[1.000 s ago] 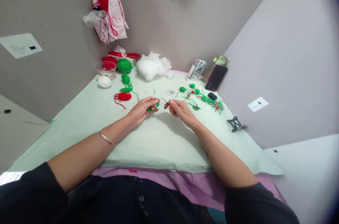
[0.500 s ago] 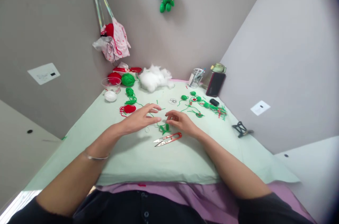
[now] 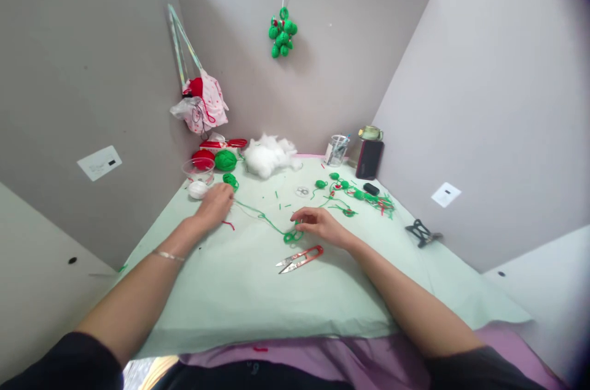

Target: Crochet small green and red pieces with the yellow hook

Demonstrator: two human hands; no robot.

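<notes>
At the left of the cloth, my left hand [image 3: 216, 204] lies with its fingers bent down over the spot beside a small green yarn bundle [image 3: 230, 181] and a white yarn ball [image 3: 198, 190]; what its fingertips hold is hidden. A green strand [image 3: 260, 215] runs from there to a small green crocheted piece [image 3: 292, 236]. Just above that piece is my right hand [image 3: 318, 224], fingers curved and apart, the thumb near the green yarn. Orange-handled thread snips [image 3: 300, 259] lie in front of it with their blades pointing left.
White stuffing [image 3: 270, 155], a green yarn ball [image 3: 225, 161] and a clear cup [image 3: 337, 150] stand at the back. Small green pieces [image 3: 358, 194] lie at the right near a black claw clip [image 3: 421, 233]. Green balls [image 3: 282, 37] hang on the wall.
My left hand has moved left, from the middle to the yarn bundles. My right hand stays near the green piece. The head view has tilted up, showing more wall.
</notes>
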